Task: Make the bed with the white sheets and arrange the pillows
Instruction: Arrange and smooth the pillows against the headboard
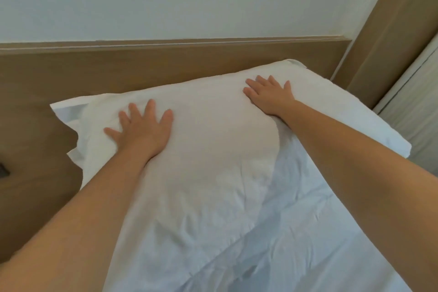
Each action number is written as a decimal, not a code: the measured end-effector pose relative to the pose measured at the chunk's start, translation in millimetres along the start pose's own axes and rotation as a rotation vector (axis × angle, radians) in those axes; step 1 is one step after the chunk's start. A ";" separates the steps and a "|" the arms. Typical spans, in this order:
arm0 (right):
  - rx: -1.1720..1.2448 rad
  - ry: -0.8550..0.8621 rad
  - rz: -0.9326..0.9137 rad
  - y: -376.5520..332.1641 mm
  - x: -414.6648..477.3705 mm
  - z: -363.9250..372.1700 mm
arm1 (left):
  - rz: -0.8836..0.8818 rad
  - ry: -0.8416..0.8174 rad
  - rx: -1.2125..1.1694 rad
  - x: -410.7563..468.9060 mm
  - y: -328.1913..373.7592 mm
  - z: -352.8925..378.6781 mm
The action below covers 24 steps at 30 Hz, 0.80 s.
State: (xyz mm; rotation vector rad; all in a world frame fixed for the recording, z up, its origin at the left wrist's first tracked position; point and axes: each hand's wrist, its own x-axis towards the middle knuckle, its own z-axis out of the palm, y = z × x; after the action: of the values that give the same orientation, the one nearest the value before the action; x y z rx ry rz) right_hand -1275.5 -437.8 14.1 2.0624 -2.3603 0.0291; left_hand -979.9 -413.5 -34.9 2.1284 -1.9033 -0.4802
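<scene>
Starting out left of your left grip (142, 130): the loose flap of the pillowcase (68, 111) sticks out there, against the wooden headboard (166, 64). The left grip itself lies released, fingers spread flat, palm pressing the pillow (213, 149), grasping nothing. Between your two grips the pillow bulges up plump and white, sitting at the head of the bed just short of the headboard. Your right grip (270, 97) is released too, fingers straight and flat on the pillow's far end, nearer the headboard than the left one. Out beyond the right grip, a pale corner (384, 135) runs on toward the curtain (391, 31). Whether that's a second pillow underneath or the same one, I can't tell. Below both grips, toward you, the white sheet (308, 232) covers the mattress but shows creases. My read: the sheet's on and the pillow's in place, getting pressed flat, so you're late in the job. Likely left to do: tuck that flap, smooth the creases, square the pillow to the headboard.
</scene>
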 end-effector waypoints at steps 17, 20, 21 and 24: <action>0.007 0.140 -0.304 34.8 -316.4 144.7 | 0.403 0.409 0.518 -292.0 -80.3 75.5; -0.060 0.151 -0.273 44.3 -344.9 192.0 | 0.544 0.481 0.633 -313.0 -82.7 109.7; -0.070 0.194 -0.264 45.6 -351.2 206.4 | 0.602 0.479 0.643 -316.0 -82.1 124.1; -0.066 0.297 -0.235 41.2 -354.7 238.0 | 0.709 0.432 0.644 -315.3 -72.6 167.4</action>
State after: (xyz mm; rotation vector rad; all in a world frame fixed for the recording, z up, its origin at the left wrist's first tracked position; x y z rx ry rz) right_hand -1267.0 -85.3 -230.4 2.1189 -1.9161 0.2339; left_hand -1010.6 -86.0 -191.5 1.4490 -2.5133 0.7521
